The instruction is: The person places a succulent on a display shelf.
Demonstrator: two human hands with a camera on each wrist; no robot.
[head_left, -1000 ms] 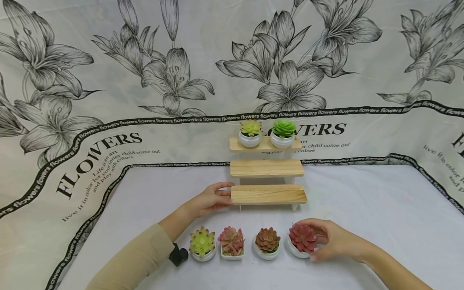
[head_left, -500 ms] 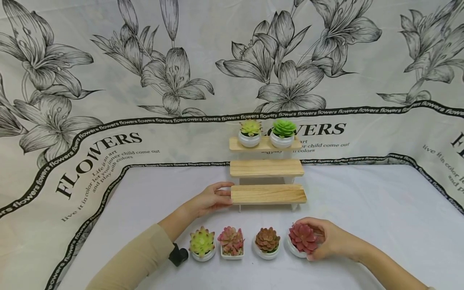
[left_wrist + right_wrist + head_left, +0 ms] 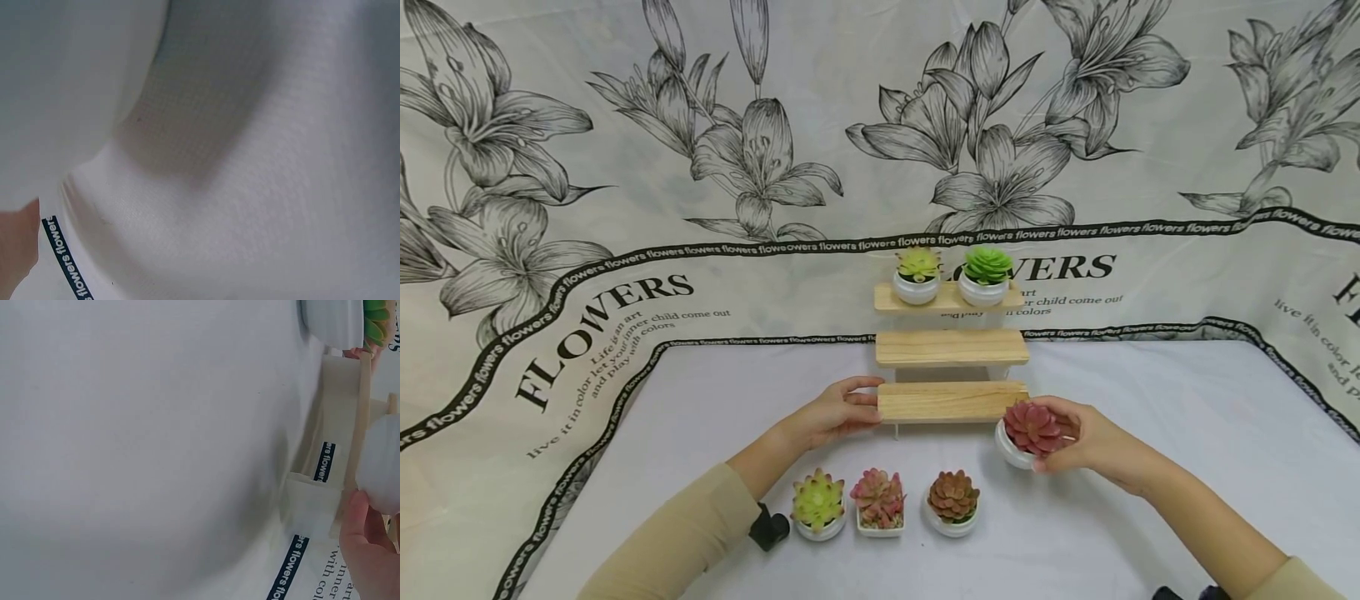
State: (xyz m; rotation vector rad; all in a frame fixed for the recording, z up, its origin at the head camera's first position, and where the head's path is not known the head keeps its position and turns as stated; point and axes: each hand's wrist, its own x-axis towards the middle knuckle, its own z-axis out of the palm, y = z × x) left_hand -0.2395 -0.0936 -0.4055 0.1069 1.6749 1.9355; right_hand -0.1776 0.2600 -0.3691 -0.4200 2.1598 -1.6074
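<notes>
My right hand (image 3: 1093, 442) grips a potted red succulent (image 3: 1032, 427) by its white round pot, lifted beside the front right corner of the lowest step of a wooden three-step stand (image 3: 947, 402). In the right wrist view, the thumb and fingers (image 3: 357, 519) press against the white pot (image 3: 381, 462). My left hand (image 3: 835, 412) holds the left end of that lowest step. Only a sliver of the left hand (image 3: 17, 247) shows in the left wrist view, where a pale blurred shape covers the upper left.
In front of the stand stand a potted yellow-green succulent (image 3: 817, 500), a pink one in a square pot (image 3: 878, 500) and a brown one (image 3: 953, 497). On the top step sit a yellow-green succulent (image 3: 917, 287) and a bright green one (image 3: 985, 292). A flower-printed cloth (image 3: 790, 292) hangs behind.
My right hand has lifted the potted red succulent from the row's right end and carried it forward, up to the lowest step's right corner. The left hand stays in place.
</notes>
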